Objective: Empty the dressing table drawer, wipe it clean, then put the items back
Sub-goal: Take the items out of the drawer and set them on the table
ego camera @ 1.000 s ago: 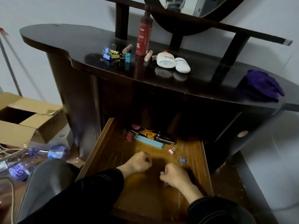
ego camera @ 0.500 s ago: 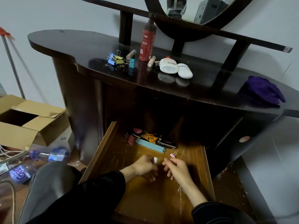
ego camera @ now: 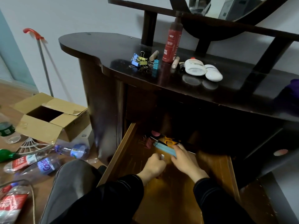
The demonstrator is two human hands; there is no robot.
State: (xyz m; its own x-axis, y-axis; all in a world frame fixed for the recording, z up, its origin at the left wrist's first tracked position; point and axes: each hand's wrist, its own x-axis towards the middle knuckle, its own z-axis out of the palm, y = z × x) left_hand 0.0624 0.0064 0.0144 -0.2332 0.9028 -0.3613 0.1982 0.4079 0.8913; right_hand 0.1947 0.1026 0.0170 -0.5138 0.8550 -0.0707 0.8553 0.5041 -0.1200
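Our left hand (ego camera: 153, 165) sits curled inside the open drawer (ego camera: 124, 151), pinching a small white piece (ego camera: 162, 157) at its fingertips. Just right of it, our right hand (ego camera: 186, 160) curls its fingers over the near end of 2 blue tubes (ego camera: 161, 146). Beyond both hands lie a pink clip (ego camera: 148, 143), then orange scissors (ego camera: 169, 141).

On the surface (ego camera: 97, 44), binder clips (ego camera: 140, 60) lie left of the bottle (ego camera: 172, 44), two tubs (ego camera: 195, 67) right of it. Below, the open drawer (ego camera: 127, 147) keeps scissors (ego camera: 169, 141) along its back edge. A box (ego camera: 48, 125) sits on the floor, left.
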